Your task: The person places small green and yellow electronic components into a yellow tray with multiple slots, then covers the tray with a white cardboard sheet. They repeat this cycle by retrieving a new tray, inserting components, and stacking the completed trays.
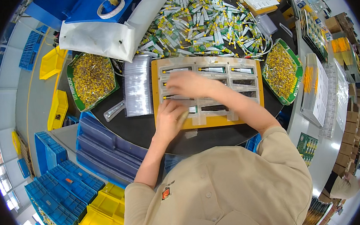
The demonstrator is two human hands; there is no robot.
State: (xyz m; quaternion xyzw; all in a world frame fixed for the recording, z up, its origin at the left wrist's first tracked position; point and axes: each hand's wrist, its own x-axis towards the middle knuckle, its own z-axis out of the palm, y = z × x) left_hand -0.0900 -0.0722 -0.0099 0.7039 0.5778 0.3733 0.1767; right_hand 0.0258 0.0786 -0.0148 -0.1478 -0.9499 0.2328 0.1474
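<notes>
A yellow-edged board (248, 119) lies before me with rows of clear plastic blister pockets. Small tubes with black parts and yellow tips rest in several pockets, among them a tube (213, 70) in the far row. Over the near left corner of the board is my left hand (170, 118), its fingers bent together at a pocket; whatever they grip is hidden. My right hand (189, 84) reaches across the board from the right, above the left column. Motion smears its fingers, so its hold cannot be made out.
A big heap of small tubes (198, 22) covers the far table. Bags of yellow caps stand left (94, 80) and right (281, 72). Stacked clear blister shells (137, 86) and a clear-handled tool (114, 111) lie left of the board. Blue crates (65, 180) stand lower left.
</notes>
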